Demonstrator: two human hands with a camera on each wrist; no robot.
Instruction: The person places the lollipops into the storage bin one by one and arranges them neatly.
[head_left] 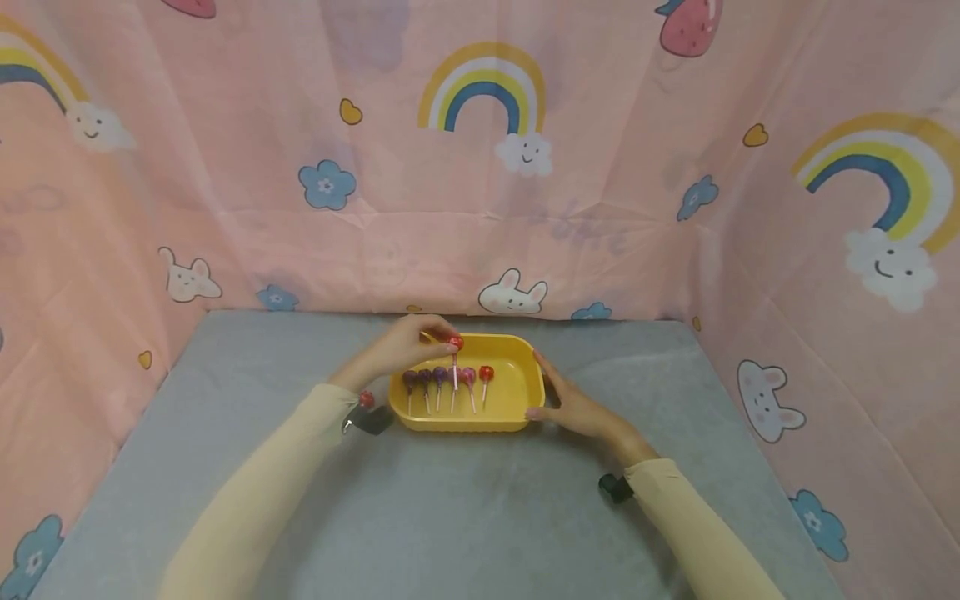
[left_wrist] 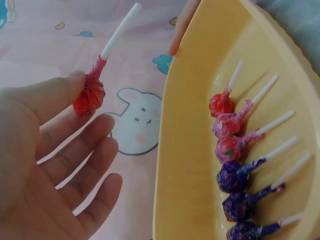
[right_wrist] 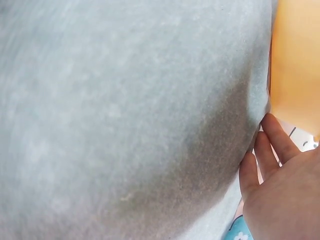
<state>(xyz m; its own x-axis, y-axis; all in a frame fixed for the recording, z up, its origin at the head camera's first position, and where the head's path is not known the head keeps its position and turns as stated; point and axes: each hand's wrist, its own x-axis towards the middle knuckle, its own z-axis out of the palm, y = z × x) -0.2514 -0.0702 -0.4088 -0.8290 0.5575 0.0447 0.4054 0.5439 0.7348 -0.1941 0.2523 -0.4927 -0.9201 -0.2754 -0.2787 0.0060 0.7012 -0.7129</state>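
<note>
In the head view, my left hand (head_left: 408, 343) is over the back left of a yellow tray (head_left: 517, 422). Its thumb and fingers pinch a red-wrapped lollipop (left_wrist: 90, 100) by the candy end; the white stick points down in the head view. Inside the tray lies a row of several lollipops: a red one (head_left: 487, 372), pink ones (head_left: 468, 376) and dark purple ones (head_left: 425, 377). At the tray's right end, my right hand (head_left: 573, 408) rests with fairly straight fingers against the outer wall (right_wrist: 295, 65), thumb near the front corner.
Another red lollipop (head_left: 366, 399) lies on the grey tabletop (head_left: 450, 517), beside the left cuff and outside the tray. Black wrist devices (head_left: 615, 489) sit at both wrists. A pink patterned cloth (head_left: 405, 250) hangs behind and along both sides of the table.
</note>
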